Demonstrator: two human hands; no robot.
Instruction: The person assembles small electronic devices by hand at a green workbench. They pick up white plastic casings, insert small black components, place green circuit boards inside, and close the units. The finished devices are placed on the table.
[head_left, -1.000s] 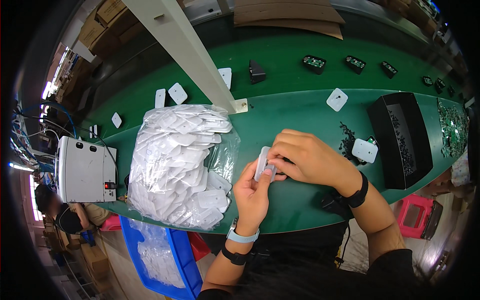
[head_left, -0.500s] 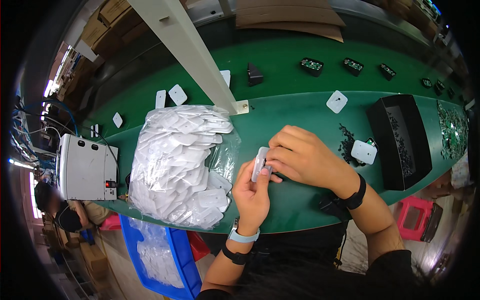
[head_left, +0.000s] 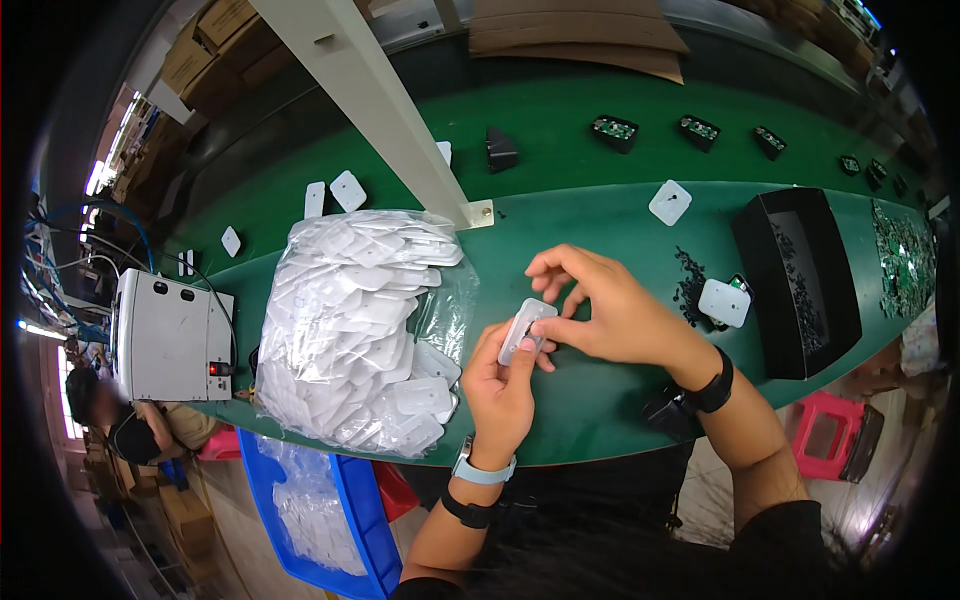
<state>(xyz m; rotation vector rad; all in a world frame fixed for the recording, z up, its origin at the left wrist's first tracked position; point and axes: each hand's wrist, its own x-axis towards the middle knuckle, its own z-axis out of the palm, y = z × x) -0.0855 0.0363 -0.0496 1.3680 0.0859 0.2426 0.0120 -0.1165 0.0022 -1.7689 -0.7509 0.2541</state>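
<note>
Plate of pale white plastic with rounded corners (head_left: 512, 342) stood tilted above the green table (head_left: 560, 425), pinched between the thumb and bent fingers of the left hand (head_left: 500, 400), which was closed on it. The right hand (head_left: 625, 315) was half open, its thumb touching the plate beside a small dark part (head_left: 530, 327) and its forefinger arched clear of the plate, without a grip on it. Left of the hands lay a clear plastic bag filled with white plates (head_left: 350, 330); to their right, a loose scatter of tiny black pieces (head_left: 690, 285) lay near a white square cover (head_left: 724, 303) and a long black open box (head_left: 757, 260). Farther back rested another white square cover (head_left: 670, 203), and beyond it black housings with green circuit boards (head_left: 614, 132) stood in a row.
</note>
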